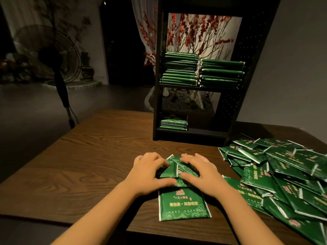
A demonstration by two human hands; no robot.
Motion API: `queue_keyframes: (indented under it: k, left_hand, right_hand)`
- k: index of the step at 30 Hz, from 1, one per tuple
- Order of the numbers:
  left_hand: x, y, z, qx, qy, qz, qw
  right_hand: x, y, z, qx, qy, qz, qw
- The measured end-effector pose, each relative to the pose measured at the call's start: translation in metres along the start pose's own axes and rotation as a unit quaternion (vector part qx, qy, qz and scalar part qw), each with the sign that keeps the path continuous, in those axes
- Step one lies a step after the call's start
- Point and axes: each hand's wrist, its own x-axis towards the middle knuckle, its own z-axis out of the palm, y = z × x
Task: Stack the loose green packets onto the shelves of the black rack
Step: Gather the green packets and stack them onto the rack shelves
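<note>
**Both hands on a small bunch of packets in front of the rack**

The left hand [148, 171] and right hand [200, 171] sit side by side on a small bunch [170, 171] of green packets near the front middle of the wooden surface [85, 156]. Each hand's fingers curl over the bunch from its own side, thumbs lying along the near edge, so the grip of both hands is closed around the bunch. The packets in it lie askew, corners pointing different ways. One packet [184, 206] lies flat just below the hands, its far edge tucked under the bunch and its printed face up.

To the right, a loose heap [283, 175] of green packets spreads over the surface up to the picture's right edge, overlapping at many angles. Its left edge lies just beside the right wrist.

The black rack [247, 68] stands upright on the surface behind the hands. Its middle shelf carries two tall stacks [201, 70] of packets side by side, the left one slightly higher. The bottom shelf carries one short stack [173, 123] at its left end.

Beyond the surface, to the left, a standing fan [51, 55] is seen in a dim room, and red-flowered branches [198, 32] show through the open back of the rack.
</note>
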Motion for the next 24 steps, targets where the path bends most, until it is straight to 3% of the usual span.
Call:
queue_keyframes:
  k: [3, 6, 14, 17, 20, 22, 24]
  left_hand:
    - [0.001, -0.017, -0.008, -0.064, 0.0, -0.079, 0.995]
    - [0.0, -0.025, -0.006, -0.02, -0.065, -0.141, 0.988]
    - [0.006, -0.004, 0.004, -0.07, -0.041, -0.069, 0.994]
    - [0.011, 0.006, 0.004, -0.155, 0.019, -0.043, 0.987]
    - [0.012, 0.005, 0.0, -0.168, 0.048, -0.12, 0.977]
    - [0.01, 0.004, -0.003, -0.124, 0.02, -0.198, 0.972]
    - [0.007, 0.007, -0.001, -0.099, 0.002, -0.219, 0.971]
  right_hand:
    - [0.004, 0.007, -0.002, 0.013, 0.053, 0.083, 0.995]
    - [0.005, 0.008, 0.003, 0.01, 0.043, 0.147, 0.988]
    - [0.012, -0.005, 0.013, 0.09, 0.053, 0.082, 0.991]
    - [0.011, -0.005, 0.01, 0.096, 0.05, 0.069, 0.992]
    - [0.008, -0.001, 0.006, 0.121, 0.06, 0.066, 0.989]
    - [0.006, 0.0, 0.004, 0.125, 0.075, 0.057, 0.988]
    - [0.006, -0.002, 0.004, 0.098, 0.086, 0.04, 0.991]
